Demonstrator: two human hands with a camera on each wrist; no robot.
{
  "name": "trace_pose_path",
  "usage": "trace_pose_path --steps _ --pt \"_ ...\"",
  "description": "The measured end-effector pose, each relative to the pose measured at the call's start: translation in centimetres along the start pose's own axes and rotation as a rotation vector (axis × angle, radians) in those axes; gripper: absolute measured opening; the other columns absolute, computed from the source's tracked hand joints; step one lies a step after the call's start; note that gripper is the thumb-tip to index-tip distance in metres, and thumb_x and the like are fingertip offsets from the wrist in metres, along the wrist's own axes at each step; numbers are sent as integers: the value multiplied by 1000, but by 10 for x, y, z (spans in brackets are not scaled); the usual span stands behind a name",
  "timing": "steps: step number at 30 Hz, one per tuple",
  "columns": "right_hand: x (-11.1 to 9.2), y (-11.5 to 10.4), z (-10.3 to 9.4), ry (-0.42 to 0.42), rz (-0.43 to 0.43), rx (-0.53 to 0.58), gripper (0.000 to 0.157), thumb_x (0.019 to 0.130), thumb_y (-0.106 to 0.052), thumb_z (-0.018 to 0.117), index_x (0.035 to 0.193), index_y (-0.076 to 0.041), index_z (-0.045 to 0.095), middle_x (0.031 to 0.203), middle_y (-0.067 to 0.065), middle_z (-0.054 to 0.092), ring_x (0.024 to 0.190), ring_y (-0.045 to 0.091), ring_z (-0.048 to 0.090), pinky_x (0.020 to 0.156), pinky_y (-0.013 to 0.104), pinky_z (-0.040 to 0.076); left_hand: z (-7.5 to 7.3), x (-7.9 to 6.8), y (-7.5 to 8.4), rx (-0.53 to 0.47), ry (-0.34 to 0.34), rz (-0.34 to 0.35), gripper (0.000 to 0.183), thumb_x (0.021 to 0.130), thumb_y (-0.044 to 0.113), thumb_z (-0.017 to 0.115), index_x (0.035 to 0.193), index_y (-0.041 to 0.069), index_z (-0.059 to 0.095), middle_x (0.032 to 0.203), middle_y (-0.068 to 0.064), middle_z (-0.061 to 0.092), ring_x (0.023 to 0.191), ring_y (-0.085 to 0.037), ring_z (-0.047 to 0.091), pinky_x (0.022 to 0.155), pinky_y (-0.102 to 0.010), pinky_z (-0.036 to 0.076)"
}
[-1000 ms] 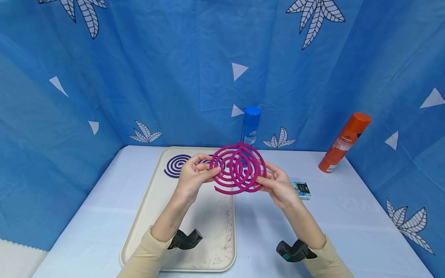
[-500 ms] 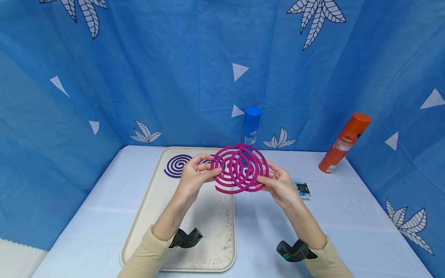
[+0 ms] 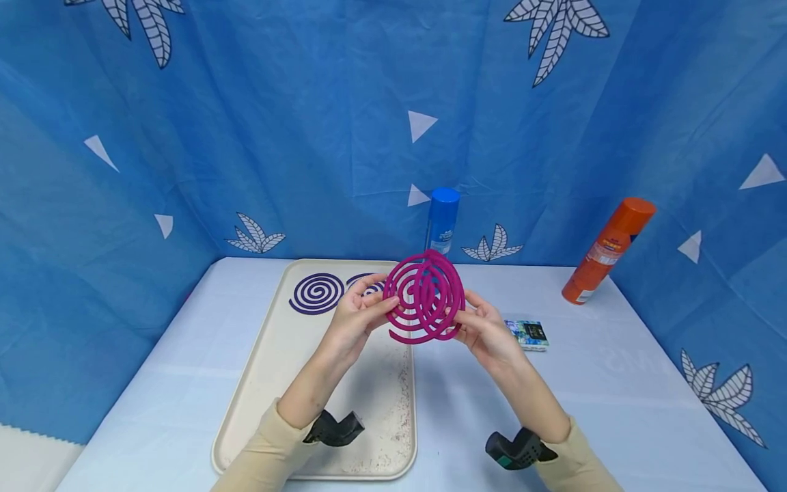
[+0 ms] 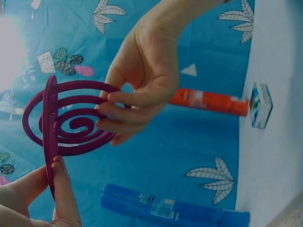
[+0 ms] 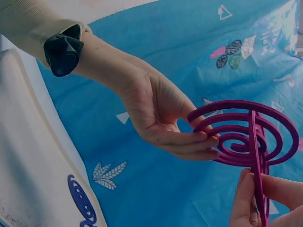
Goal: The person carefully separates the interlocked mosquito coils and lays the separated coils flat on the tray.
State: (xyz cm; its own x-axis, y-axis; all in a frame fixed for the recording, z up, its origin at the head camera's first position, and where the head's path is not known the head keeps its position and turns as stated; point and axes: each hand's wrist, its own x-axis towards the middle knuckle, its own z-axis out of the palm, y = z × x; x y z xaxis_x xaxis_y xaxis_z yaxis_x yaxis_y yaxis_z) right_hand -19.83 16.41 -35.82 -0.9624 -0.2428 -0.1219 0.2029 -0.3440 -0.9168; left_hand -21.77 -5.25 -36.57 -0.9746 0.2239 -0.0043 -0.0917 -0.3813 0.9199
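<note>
Head view: the left hand [image 3: 353, 318] and right hand [image 3: 492, 335] each pinch a side of the paired magenta coils [image 3: 423, 290], held between them. Beneath the left hand, a tray [image 3: 320, 410] bears two purple coils [image 3: 316, 294].

Left wrist view: the pinched pair stands splayed between both hands' fingertips.

Right wrist view: purple coils lie in the tray, beside the left hand.

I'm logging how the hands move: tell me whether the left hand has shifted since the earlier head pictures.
Yes, slightly rightward: in the head view, the left hand is closer to the right edge of the beige tray than before.
</note>
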Motion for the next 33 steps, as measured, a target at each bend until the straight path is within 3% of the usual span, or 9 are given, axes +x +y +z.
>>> trace_pose_path --steps 5,12,17,23,27,33 --pt "-1 -4 -3 32 -29 -4 40 95 -1 48 133 -7 36 97 -9 70 86 6 70 76 18 57 -3 -2 7 43 -7 5 52 89 -5 59 137 5 42 87 7 73 85 -7 70 82 -23 58" --pt "0 -7 -7 134 -83 -108 35 94 -4 55 126 -9 42 95 -10 70 86 7 71 75 23 59 -5 -3 11 125 77 40 50 86 2 67 133 9 52 90 4 75 85 -9 72 81 -28 59" --pt "0 -6 -6 188 -104 -169 37 92 -5 58 126 -5 43 92 -12 70 86 7 71 75 26 59 -5 -3 8 176 127 64 47 84 5 70 129 11 56 97 -5 75 85 -12 73 80 -31 59" --pt "-3 -5 -2 215 -118 -171 45 94 -7 56 136 -3 39 90 -12 71 81 5 71 73 23 59 -5 -3 6 187 183 96 46 84 5 70 128 10 57 92 -5 75 83 -11 73 79 -29 59" --pt "-5 -5 1 204 -133 -185 54 94 -7 57 143 -3 35 91 -13 71 83 6 72 71 21 59 -6 -4 6 188 199 125 47 84 5 70 129 8 56 88 -3 75 80 -9 72 77 -28 59" --pt "-3 -5 -2 222 -122 -271 58 93 -8 60 144 -3 34 97 -9 72 83 5 71 71 22 59 -6 -5 8 266 204 156 48 82 4 72 128 8 58 89 -8 75 78 -9 72 72 -27 60"
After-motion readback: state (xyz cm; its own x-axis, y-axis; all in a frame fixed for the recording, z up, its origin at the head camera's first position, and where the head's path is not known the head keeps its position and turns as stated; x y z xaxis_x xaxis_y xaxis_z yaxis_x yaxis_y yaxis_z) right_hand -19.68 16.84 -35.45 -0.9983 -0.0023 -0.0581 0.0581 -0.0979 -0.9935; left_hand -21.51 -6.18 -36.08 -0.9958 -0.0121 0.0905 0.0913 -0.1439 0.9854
